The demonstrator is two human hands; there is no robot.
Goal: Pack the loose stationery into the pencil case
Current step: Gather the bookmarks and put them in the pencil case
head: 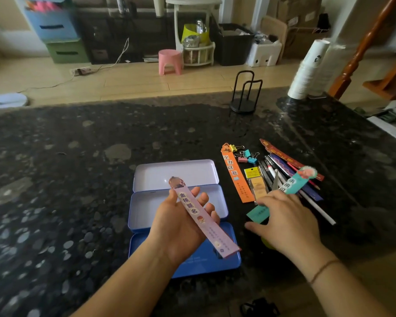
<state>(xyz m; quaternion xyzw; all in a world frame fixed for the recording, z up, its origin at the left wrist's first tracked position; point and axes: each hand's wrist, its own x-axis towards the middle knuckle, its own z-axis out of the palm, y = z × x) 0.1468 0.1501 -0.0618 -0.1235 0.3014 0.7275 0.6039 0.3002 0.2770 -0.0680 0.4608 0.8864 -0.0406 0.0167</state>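
Observation:
A blue tin pencil case (146,202) lies open on the dark stone counter, its trays bare. My left hand (181,227) hovers palm-up over it, holding a pink bookmark (199,213) that lies across the fingers. My right hand (286,220) rests on a teal bookmark (258,212) just right of the case. Beyond it lie an orange bookmark (234,175), a pile of pens (274,172), colourful binder clips (244,153), a yellow-topped packet (256,181) and a red bookmark (288,159).
A black wire holder (244,99) stands at the counter's far edge. A stack of white paper cups (306,72) leans at the far right. A black object (258,307) lies near the front edge. Behind the counter are a pink stool and storage boxes on the floor.

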